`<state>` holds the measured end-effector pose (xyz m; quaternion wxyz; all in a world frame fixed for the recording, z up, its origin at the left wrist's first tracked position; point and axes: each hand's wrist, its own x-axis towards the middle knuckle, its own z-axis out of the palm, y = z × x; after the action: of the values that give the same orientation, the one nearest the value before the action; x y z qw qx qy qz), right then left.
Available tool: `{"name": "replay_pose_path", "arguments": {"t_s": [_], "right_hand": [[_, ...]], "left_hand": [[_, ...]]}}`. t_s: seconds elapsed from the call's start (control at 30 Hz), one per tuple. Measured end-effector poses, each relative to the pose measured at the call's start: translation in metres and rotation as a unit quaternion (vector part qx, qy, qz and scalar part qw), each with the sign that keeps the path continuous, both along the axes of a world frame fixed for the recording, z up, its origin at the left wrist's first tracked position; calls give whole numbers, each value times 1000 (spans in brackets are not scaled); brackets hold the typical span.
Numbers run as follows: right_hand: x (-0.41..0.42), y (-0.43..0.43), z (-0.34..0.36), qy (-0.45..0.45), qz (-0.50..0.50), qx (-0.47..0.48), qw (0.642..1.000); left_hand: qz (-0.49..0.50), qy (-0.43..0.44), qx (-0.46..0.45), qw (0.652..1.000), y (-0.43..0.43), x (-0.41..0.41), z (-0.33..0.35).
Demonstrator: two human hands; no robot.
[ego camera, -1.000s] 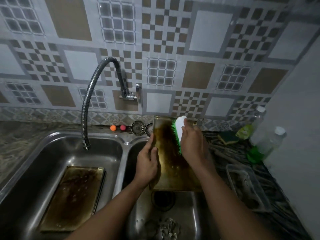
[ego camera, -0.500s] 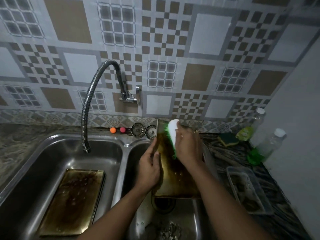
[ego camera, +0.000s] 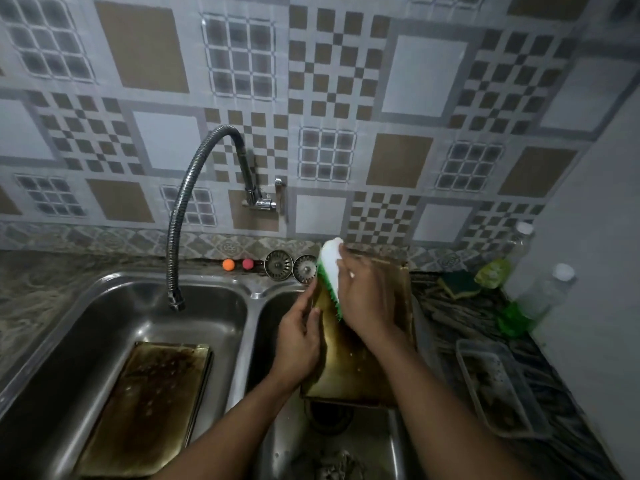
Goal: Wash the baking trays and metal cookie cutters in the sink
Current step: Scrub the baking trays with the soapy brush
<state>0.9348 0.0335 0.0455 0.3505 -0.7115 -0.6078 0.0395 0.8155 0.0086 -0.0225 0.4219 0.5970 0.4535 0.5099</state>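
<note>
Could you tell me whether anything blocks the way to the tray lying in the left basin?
Nothing visible does. The tray lies flat and uncovered; the tap spout hangs beyond its far edge. The left hand holds the other tray; the right hand scrubs it with a brush.

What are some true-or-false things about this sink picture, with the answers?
1. The right hand holds a brush. True.
2. Water pours from the tap. False: no water shows coming out of it.
3. The left hand grips the tray that the brush is on. True.
4. The other tray lies in the right basin. False: it lies in the left basin.
5. The sponge sits inside the sink. False: it sits on the counter, to the right of the sink.
</note>
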Motion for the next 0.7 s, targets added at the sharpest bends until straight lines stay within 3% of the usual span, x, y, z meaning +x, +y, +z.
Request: {"name": "replay_pose_path", "arguments": {"t_s": [0.07, 0.17, 0.3, 0.5, 0.6, 0.7], "right_hand": [[2, 2, 3, -13, 20, -4, 1000], [38, 2, 4, -40, -29, -28, 998], [52, -5, 1, 17, -82, -15, 996], [3, -41, -15, -37, 105, -7, 994], [28, -41, -21, -57, 46, 6, 997], [33, -32, -17, -21, -30, 2, 999]], "left_hand": [[12, -1, 7, 1000, -3, -3, 1], [32, -13, 14, 999, -6, -10, 4], [32, -17, 36, 999, 0, -6, 11], [92, -36, 21, 995, 11, -4, 5], [90, -35, 20, 995, 8, -11, 7], [83, -30, 34, 996, 7, -8, 10]]}}
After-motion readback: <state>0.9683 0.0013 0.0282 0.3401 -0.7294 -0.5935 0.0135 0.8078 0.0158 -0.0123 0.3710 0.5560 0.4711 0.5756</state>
